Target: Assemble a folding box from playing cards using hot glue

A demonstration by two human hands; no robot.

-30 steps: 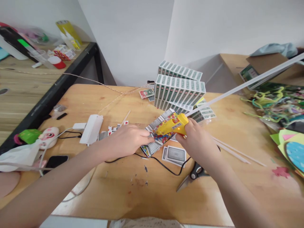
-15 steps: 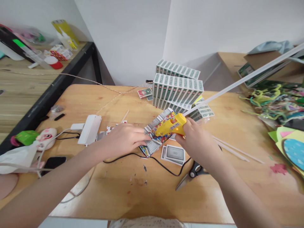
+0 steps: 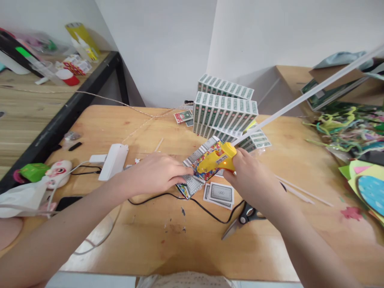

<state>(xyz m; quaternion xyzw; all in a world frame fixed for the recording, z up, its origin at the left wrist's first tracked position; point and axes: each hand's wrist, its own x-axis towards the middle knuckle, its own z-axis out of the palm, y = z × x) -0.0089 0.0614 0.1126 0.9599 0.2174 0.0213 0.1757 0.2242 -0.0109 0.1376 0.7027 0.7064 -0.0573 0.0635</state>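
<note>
Bright, soft light is filling the room and is making the white walls behind the glue gun (image 3: 216, 160) glow. A tiny orange lamp is shining on the glue gun itself. Pale, soft shadows are lying on the table (image 3: 180, 248) just under the left hand (image 3: 156, 176) and the right hand (image 3: 250, 180), on either side of the glue gun. Nearer the camera than the glue gun, the wood is shining with white glare. Things close around the glue gun are looking sharp. Far left of it, the other desk (image 3: 30, 104) is looking blurry and bent. Far right of it, the long clear stick (image 3: 300, 102) is fading out. Below the glue gun, the arms are stretching wide at the picture's edge.
</note>
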